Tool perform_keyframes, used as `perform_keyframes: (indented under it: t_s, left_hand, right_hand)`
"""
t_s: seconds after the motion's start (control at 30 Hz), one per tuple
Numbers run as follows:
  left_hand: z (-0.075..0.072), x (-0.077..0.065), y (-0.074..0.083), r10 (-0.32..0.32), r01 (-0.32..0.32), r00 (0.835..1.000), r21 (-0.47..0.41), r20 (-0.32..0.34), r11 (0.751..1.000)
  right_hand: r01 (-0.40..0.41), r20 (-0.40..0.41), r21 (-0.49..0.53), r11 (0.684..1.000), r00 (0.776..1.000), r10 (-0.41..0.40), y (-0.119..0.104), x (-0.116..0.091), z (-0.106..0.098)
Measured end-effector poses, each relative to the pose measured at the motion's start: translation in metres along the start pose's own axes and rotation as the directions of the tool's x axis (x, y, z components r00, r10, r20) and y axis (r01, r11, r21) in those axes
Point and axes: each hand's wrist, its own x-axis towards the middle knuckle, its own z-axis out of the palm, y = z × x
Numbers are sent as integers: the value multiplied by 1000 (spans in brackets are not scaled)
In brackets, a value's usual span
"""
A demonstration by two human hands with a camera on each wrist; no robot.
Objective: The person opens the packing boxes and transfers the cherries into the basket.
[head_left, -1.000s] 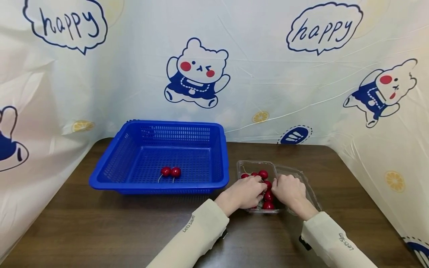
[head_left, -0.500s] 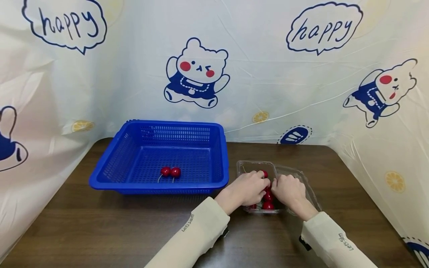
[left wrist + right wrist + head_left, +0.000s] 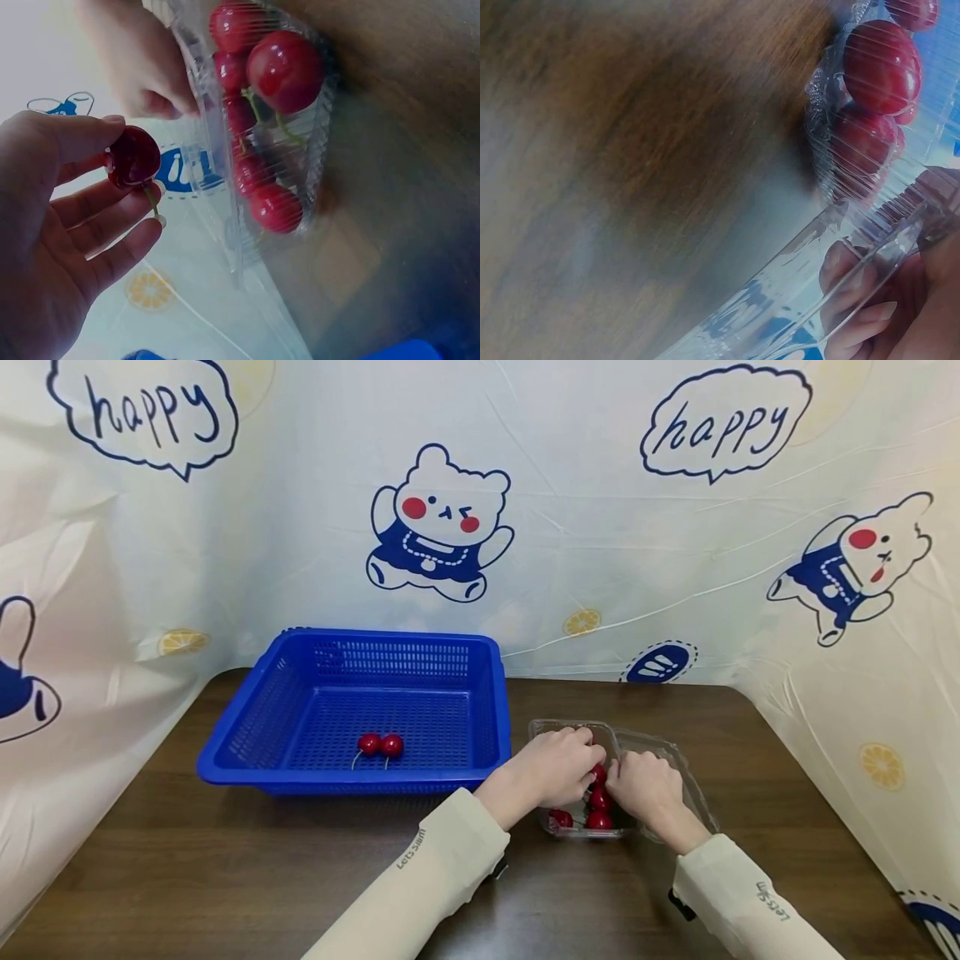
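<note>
My left hand (image 3: pixel 553 767) is over a clear plastic clamshell box (image 3: pixel 238 255), pinching a dark red cherry (image 3: pixel 133 157) between thumb and fingers. A green stem hangs from that cherry beside the fingertips. My right hand (image 3: pixel 648 789) grips the box's edge where the lid (image 3: pixel 678 760) folds out to the right; its curled fingers (image 3: pixel 862 322) show through the plastic in the right wrist view. Several cherries (image 3: pixel 599 821) lie inside the box, some with green stems. From the head view, the left hand covers the box's left and back part and hides the held cherry.
Left of the box stands a blue plastic basket (image 3: pixel 352 776) with slotted sides. Two stemmed cherries, one left (image 3: pixel 369 744) and one right (image 3: pixel 392 746), lie in it near the front. Both stand on a dark wooden table (image 3: pixel 225 868), before a printed cloth backdrop (image 3: pixel 585 552).
My left hand has risen a little from among the cherries with one pinched in its fingers, uncovering the cherries at the box's front left. The right hand keeps its grip in place.
</note>
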Motion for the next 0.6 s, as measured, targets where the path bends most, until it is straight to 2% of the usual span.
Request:
perform_keyframes:
  t_s: [0.13,0.6]
  left_hand:
    - [-6,-1,-4,-8,8,1000,-22,10,1000]
    - [-32,-7,-23,-40,40,999,-34,-11,999]
  right_hand:
    - [2,-14,-4,1000,1000,-3,0,-1,0]
    - [0,26,-3,1000,1000,0,0,0,0]
